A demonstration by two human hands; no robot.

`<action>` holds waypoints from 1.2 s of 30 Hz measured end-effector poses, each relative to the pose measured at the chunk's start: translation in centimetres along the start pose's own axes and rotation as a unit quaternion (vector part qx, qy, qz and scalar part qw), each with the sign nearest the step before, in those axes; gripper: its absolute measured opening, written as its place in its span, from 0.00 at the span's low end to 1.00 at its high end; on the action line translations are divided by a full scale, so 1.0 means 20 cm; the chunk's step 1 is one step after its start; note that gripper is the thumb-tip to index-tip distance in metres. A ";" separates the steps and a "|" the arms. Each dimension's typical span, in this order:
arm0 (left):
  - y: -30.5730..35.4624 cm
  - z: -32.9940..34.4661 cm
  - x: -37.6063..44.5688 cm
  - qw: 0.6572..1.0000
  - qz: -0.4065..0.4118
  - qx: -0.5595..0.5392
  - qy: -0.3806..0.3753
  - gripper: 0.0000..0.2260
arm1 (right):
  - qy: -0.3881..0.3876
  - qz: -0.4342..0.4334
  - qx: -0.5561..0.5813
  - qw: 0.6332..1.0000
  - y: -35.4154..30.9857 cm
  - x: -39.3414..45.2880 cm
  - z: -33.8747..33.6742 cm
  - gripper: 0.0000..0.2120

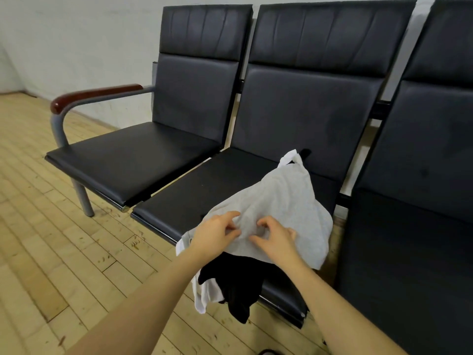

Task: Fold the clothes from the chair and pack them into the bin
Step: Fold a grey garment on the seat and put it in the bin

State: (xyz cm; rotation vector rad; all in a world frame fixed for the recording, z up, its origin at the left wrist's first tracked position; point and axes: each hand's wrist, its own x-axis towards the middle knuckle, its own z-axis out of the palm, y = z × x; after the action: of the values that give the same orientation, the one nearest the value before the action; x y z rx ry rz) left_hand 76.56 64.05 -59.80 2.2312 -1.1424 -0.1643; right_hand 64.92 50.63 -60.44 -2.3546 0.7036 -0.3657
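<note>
A pale wooden plank floor (64,252) and a white wall (76,39) frame a row of black padded leather seats (194,180) on a grey metal frame, the far-left seat carrying a reddish wooden armrest (97,94). Our left hand (213,234) and right hand (275,238) reach over the front of the middle seat, where the clothes lie in a heap. Uppermost is a light grey crumpled cotton garment (279,198); it spreads away from our fingers toward the backrest and off to the right of them. The left fingers (231,216) are curled and pinch a fold of this grey cloth; the right fingers (263,222), just beside them, are bent and gather the same cloth between fingertips and thumb. Beneath our wrists, nearer to us than the fingers, a black fabric garment (235,285) hangs over the seat's front edge, and a white cloth garment (202,295) droops beside it, below the left fingers. The bin does not appear in view.
</note>
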 end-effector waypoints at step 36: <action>0.18 0.07 0.05 0.990 0.022 -0.065 0.125 0.07 | 0.089 -0.006 0.025 0.996 0.25 -0.11 -0.50 0.07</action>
State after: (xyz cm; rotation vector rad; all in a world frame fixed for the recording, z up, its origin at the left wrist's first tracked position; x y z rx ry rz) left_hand 74.11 61.07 -58.64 2.0436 -1.0126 0.0573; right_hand 56.94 43.60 -56.35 -2.3003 0.7532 -0.5964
